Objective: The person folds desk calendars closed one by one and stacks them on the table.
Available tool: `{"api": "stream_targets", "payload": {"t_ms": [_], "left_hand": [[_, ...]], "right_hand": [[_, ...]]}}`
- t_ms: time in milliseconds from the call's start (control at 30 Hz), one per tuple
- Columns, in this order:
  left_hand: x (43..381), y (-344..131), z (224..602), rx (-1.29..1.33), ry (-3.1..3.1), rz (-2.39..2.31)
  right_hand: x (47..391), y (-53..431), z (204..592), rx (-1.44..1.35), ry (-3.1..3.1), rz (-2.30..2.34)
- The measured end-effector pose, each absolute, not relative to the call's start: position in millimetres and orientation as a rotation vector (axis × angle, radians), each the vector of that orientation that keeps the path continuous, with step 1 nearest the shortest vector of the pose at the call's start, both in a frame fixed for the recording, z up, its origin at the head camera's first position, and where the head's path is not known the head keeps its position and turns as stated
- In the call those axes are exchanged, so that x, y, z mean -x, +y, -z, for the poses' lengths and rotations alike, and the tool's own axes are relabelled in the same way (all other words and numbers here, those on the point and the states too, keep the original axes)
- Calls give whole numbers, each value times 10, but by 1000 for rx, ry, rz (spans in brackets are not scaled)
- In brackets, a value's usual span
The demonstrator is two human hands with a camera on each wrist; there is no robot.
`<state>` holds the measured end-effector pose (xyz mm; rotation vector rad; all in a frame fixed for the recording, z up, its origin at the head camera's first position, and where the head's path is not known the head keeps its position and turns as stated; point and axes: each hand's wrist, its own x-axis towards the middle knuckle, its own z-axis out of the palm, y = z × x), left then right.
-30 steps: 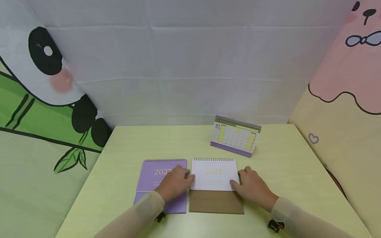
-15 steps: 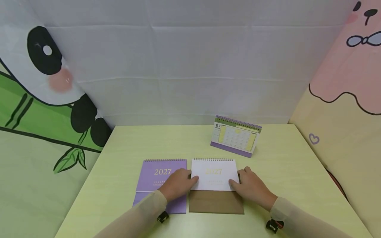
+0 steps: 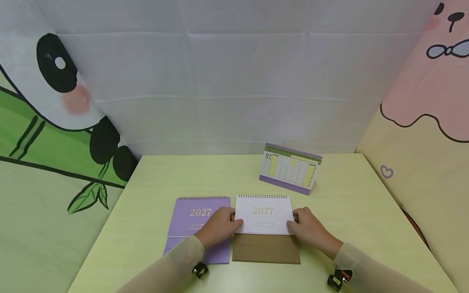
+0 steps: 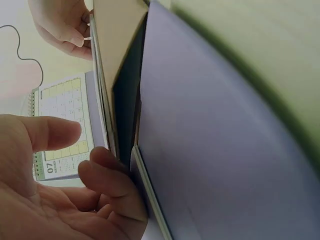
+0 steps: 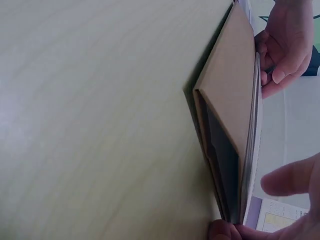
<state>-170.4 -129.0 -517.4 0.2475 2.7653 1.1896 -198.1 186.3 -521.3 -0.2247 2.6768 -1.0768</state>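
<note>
A white desk calendar (image 3: 263, 219) marked 2027, with a brown base, stands low on the table. Its open side shows a hollow between brown boards in the right wrist view. My left hand (image 3: 219, 226) touches its left side with curled fingers (image 4: 117, 192); the thumb stands off the pages. At the right side, the fingers of my right hand (image 3: 311, 228) touch the edge, and a small gap separates the thumb (image 5: 287, 180) from the cover. A purple desk calendar (image 3: 183, 217) lies alongside, partly hidden under my left hand and forearm.
Behind, an angled desk calendar (image 3: 289, 169) with a purple bottom strip shows month 07. The pale yellow table (image 3: 205, 173) meets a white cloth (image 3: 234, 81) at its back. Printed cloths flank both sides.
My left hand has shifted slightly right and down, from over the purple calendar to the white one's left side. My right thumb has drawn back from the white cover toward its edge.
</note>
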Motion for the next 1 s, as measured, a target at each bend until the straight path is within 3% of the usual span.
{"api": "stream_targets", "payload": {"t_ms": [300,600,1000], "left_hand": [[1717,-1254,5242,-185,2819,-1158],[1681,-1215,5185,-169,2780,-1186],[1664,-1202,5141,-166,2755,-1233]], "right_hand": [[1987,1854,5287,230,2644,1187],[2353,2080,6107,339,2704,1221],[1938,1829,5290,287,2629,1246]]}}
